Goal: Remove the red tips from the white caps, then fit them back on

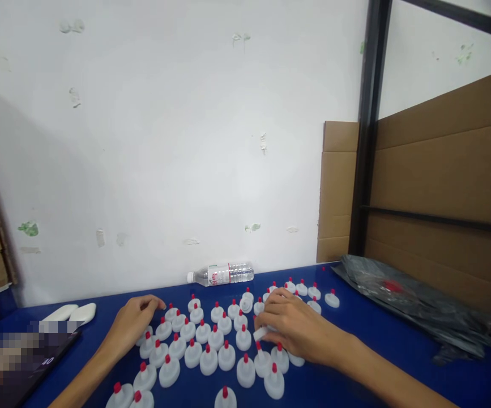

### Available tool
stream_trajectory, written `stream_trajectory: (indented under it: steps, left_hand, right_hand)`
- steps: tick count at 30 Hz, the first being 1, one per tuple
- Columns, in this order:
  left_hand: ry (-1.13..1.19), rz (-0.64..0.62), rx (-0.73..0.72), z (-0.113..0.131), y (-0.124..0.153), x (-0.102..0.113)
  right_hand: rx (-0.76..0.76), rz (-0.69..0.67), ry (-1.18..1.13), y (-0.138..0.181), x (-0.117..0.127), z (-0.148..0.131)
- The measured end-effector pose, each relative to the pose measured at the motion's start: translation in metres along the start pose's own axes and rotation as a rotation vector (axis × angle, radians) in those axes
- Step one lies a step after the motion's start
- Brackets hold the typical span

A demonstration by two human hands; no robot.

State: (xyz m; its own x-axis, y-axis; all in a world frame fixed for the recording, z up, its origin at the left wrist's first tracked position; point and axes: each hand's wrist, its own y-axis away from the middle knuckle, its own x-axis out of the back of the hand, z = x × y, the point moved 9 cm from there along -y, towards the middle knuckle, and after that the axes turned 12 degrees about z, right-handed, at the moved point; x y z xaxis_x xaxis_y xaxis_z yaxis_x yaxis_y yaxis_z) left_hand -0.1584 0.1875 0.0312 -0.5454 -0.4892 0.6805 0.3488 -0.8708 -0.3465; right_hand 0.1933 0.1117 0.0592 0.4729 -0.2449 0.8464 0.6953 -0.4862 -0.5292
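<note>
Many white plastic nozzle caps with red tips (226, 357) stand upright in loose rows on the blue tabletop (101, 351). My right hand (285, 320) is among the caps on the right, fingers bent round a white cap (262, 333); its rim shows at the fingertips, while the rest is hidden under the hand. At the left edge of the group is my left hand (137, 317), palm down. Its fingers are loosely bent and apart from the thumb, with the fingertips beside a red-tipped cap (171, 311). I see nothing held in it.
A clear plastic bottle (223, 274) lies on its side by the wall. Two white rounded objects (84, 313) and a dark, partly blurred item (28, 362) lie at the left. Grey plastic bags (402, 300) lie on the right, near a black metal frame (368, 141) and cardboard (444, 164).
</note>
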Motion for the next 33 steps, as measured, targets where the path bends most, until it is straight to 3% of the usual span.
stream_trajectory:
  steps: [10, 21, 26, 33]
  left_hand:
    - [0.049, 0.000, 0.010, 0.002, 0.001, 0.000]
    - [0.167, -0.035, 0.015, 0.001, 0.007, -0.017]
    - [0.206, -0.078, 0.008, 0.002, 0.011, -0.025]
    - [0.169, -0.068, -0.017, 0.007, 0.014, -0.023]
  right_hand:
    - [0.034, -0.042, -0.033, -0.001, -0.008, 0.002]
    - [-0.122, 0.090, -0.110, -0.004, 0.024, -0.002]
    - [-0.255, -0.016, -0.188, -0.007, 0.008, 0.008]
    - [-0.237, -0.091, -0.161, -0.020, -0.013, 0.013]
